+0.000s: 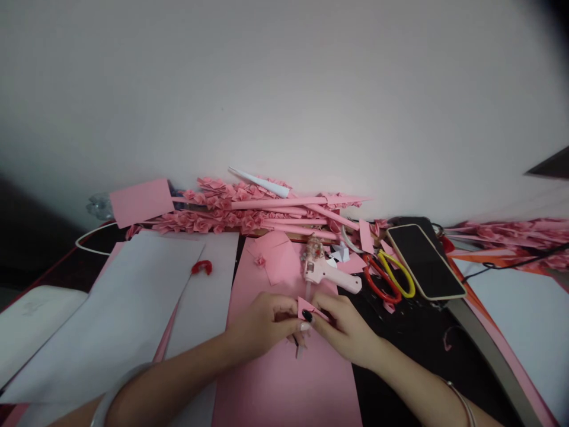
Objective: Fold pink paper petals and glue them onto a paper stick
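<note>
A small folded piece of pink paper [303,306] is pinched between both hands over a large pink sheet [288,379]. My left hand [260,323] grips its left side, fingers curled. My right hand [351,329] holds the other side, its dark-nailed thumb pressed on the paper. Below the fingertips of my left hand a narrow greyish object [299,351] sticks out; I cannot tell what it is. Just beyond the hands lies a pale pink glue gun [331,274]. Square pink papers [282,264] and a small paper rose [259,260] are beside it.
Scissors with red and yellow handles [402,276] and a phone [427,261] lie to the right. White sheets [128,314] cover the left side, with a red curved item [201,267] on them. Stems of pink paper flowers [213,222] are piled along the wall.
</note>
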A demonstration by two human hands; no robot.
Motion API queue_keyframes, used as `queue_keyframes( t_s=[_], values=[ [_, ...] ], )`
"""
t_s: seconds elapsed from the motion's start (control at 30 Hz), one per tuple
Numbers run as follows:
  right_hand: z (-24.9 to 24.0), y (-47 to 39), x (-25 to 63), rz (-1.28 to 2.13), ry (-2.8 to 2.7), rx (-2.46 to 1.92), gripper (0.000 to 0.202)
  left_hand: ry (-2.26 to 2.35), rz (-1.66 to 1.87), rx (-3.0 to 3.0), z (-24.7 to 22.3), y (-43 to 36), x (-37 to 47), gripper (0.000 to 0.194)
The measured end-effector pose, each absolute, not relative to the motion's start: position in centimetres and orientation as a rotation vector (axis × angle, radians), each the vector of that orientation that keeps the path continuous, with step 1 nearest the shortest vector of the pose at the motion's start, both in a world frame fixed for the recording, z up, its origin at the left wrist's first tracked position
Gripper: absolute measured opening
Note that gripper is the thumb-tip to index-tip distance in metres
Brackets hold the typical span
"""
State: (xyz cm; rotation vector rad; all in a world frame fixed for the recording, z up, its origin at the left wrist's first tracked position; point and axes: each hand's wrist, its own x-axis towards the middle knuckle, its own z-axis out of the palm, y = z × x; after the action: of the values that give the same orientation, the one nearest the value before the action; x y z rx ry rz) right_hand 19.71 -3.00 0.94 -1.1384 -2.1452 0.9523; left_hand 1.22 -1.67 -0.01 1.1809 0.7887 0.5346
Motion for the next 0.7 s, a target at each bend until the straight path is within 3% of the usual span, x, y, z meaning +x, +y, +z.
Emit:
queue_keyframes(
  t_s=[0.3, 0.7],
  values=[
    [1.2, -3.3, 19.6, 1.189, -1.910, -1.075, 0.003, 0.826, 0.528, 0.990, 0.4, -0.4, 0.7, 0.022],
    [1.1, -3.4, 19.6, 1.295, -1.894, -1.079, 0.015, 0.762, 0.617, 1.067, 0.0, -0.7, 1.2, 0.023]
  ],
)
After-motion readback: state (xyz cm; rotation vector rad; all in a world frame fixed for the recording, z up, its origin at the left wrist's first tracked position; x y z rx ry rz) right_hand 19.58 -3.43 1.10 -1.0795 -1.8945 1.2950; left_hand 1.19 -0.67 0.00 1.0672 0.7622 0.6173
